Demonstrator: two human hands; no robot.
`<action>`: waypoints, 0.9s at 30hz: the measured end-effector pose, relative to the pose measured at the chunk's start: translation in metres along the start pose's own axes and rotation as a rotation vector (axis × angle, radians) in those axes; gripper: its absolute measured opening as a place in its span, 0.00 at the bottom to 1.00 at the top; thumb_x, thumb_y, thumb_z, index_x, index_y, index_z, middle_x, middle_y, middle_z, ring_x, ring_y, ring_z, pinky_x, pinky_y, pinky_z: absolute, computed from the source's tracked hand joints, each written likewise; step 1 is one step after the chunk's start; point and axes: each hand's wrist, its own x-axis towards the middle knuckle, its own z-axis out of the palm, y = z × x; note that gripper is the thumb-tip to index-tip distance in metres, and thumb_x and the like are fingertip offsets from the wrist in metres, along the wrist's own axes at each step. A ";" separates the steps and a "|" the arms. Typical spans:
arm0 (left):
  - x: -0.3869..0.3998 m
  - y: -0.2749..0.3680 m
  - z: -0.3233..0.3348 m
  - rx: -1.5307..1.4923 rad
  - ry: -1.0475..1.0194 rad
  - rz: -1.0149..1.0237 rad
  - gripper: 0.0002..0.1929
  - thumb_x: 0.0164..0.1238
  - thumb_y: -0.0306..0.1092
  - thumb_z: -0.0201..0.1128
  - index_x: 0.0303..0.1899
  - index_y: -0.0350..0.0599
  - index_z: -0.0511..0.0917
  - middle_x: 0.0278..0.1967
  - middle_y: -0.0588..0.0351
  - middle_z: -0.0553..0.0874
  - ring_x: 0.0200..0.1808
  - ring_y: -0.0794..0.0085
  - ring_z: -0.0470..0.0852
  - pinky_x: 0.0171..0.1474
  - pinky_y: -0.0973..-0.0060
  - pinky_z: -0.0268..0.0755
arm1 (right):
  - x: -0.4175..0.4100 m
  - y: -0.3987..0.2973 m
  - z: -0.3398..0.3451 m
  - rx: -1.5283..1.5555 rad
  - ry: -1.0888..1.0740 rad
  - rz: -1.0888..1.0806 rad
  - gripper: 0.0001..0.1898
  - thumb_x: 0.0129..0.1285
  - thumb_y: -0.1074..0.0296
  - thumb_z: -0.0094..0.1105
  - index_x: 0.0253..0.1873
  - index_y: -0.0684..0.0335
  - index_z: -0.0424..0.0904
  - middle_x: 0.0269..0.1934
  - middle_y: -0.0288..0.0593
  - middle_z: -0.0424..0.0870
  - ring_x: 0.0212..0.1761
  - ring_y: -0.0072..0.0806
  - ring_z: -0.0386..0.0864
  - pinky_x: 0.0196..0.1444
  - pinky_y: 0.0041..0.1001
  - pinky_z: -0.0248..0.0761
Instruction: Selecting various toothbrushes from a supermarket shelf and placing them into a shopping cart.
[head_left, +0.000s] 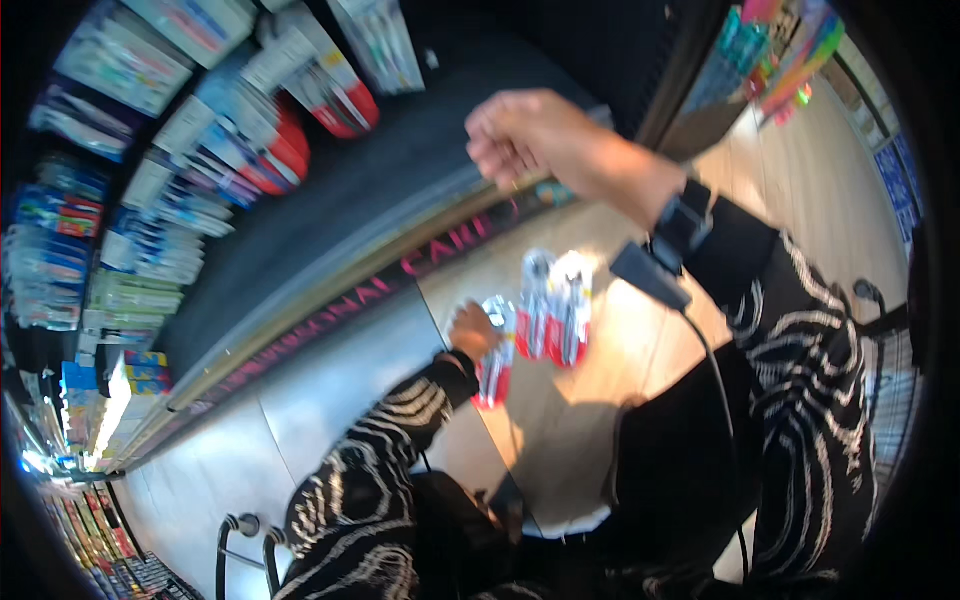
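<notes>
My left hand (472, 331) reaches low by the floor, its fingers at the left edge of a red-and-clear toothbrush blister pack (493, 379) and its thumb over the front. Two similar packs, a middle one (532, 307) and a right one (569, 315), lie side by side just right of it, overlapping slightly. My right hand (517, 135) is raised in front of the dark shelf (375, 176), above its front edge. Its fingers are curled in, with nothing visible between them; the palm is hidden and the hand slightly blurred.
Hanging toothbrush packs (262, 142) fill the left of the shelf. A lettered shelf-edge strip (360, 296) runs diagonally between shelf and tiled floor (352, 352). A cable (712, 360) hangs from a black device (649, 275) at my right wrist. Black metal tubing (244, 525) stands lower left.
</notes>
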 end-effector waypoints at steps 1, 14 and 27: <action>-0.003 0.039 0.004 -0.075 -0.062 0.026 0.47 0.50 0.54 0.83 0.65 0.38 0.65 0.61 0.40 0.79 0.64 0.47 0.81 0.65 0.56 0.76 | -0.019 -0.007 -0.014 -0.054 0.079 0.054 0.14 0.77 0.63 0.53 0.56 0.68 0.78 0.43 0.44 0.86 0.40 0.26 0.86 0.42 0.27 0.84; -0.013 0.023 -0.031 -0.159 -0.168 0.094 0.44 0.54 0.57 0.77 0.62 0.29 0.72 0.62 0.31 0.77 0.64 0.44 0.80 0.65 0.58 0.75 | -0.014 -0.023 0.007 -0.090 0.085 0.090 0.13 0.76 0.66 0.50 0.54 0.69 0.79 0.42 0.45 0.84 0.39 0.28 0.85 0.41 0.27 0.84; -0.052 0.055 -0.240 -0.633 -0.570 0.681 0.26 0.66 0.48 0.73 0.60 0.44 0.80 0.46 0.57 0.88 0.43 0.72 0.86 0.40 0.74 0.83 | -0.007 -0.035 0.016 -0.030 0.091 0.018 0.11 0.76 0.66 0.53 0.53 0.67 0.79 0.42 0.45 0.85 0.37 0.26 0.86 0.39 0.26 0.83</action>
